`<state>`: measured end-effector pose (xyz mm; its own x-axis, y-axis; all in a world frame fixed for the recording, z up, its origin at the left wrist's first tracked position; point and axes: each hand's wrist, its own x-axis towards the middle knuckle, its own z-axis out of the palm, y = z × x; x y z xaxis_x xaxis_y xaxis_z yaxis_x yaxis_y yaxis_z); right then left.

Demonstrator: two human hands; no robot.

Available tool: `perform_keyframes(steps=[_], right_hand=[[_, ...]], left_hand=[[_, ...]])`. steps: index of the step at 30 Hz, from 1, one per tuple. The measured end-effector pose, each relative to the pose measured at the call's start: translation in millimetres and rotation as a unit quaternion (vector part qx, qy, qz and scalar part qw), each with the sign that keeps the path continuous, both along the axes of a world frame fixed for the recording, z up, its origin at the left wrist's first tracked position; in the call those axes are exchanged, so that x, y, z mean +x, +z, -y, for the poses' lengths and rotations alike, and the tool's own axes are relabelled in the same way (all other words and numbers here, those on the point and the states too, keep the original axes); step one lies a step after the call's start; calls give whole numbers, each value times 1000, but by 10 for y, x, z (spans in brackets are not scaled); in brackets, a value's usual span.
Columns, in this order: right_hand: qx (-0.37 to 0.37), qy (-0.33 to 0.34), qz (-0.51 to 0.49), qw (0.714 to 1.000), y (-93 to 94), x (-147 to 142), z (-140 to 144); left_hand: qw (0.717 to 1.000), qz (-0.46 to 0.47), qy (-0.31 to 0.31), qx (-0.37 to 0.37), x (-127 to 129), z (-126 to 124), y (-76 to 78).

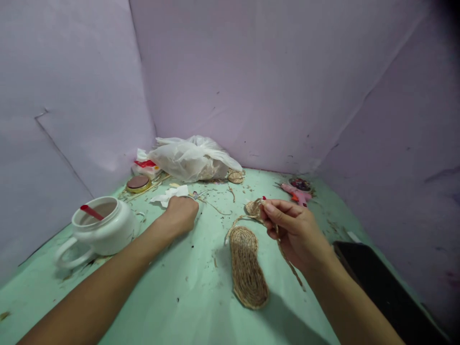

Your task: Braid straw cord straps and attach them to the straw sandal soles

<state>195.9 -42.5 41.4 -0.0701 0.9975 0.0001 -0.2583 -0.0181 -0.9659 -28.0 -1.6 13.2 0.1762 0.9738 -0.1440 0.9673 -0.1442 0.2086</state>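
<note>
So you've got a woven jute sole (pixel 247 266) lying flat on the mint-green table (pixel 179 297), pretty much dead centre in front of you. The oval coil looks finished and tight all the way round, so I'd say the base part is done. What looks left is the loose stuff: a jute cord (pixel 240 221) runs off the far end of the sole up to a small coiled jute piece (pixel 254 208), and that bit isn't attached to anything yet as far as I can tell.

Your right hand (pixel 294 230) is pinched closed on that small coil and cord, holding it just above the table past the sole's far end, with a braided tail hanging down under your palm. Your left hand (pixel 181 213) is curled shut, knuckles up, over by the crumpled white tissue (pixel 168 195) and what might be small scissors (pixel 197 195). I can't tell if it's actually gripping anything.

Orientation: the sole's long axis runs near to far, tilted slightly, near end drifting to your right, far end pointing toward the back wall.

Off to the left there's a white ceramic pot (pixel 102 227) with a red stick (pixel 92 212) in it, and a plastic bag (pixel 192 158) at the back.
</note>
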Motion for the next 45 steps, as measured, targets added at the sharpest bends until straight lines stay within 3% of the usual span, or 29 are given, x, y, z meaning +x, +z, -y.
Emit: perform_keyframes(steps=[3,8,9,12,15,18,25,32,37,41,45], right_hand=[[5,5,8,1000,-22,-12,-11],[39,9,49,998,-94,-65,-11],[58,4,69,996,-101,-80,2],[171,-36,160,971,-96,-123,76],[289,-59,215,931,-74,-156,161],[326,-59,226,916,-79,-178,204],[344,-30,235,909,-165,-238,227],[347,-13,216,912,-199,-297,251],[374,-14,227,899,-213,-308,240],[385,13,222,896,-181,-289,236],[378,-47,246,891,-143,-222,212]], left_hand=[[999,-36,20,29,-53,1,91],[995,-13,29,100,-49,165,504],[991,63,19,114,-11,214,576],[965,249,-43,66,144,339,679],[945,312,-80,49,265,398,640],[943,308,-100,68,310,419,569],[940,317,-105,70,352,454,501],[881,464,-92,7,402,403,396],[879,464,-97,45,419,367,293],[876,470,-92,66,410,360,298],[889,442,-87,79,396,371,336]])
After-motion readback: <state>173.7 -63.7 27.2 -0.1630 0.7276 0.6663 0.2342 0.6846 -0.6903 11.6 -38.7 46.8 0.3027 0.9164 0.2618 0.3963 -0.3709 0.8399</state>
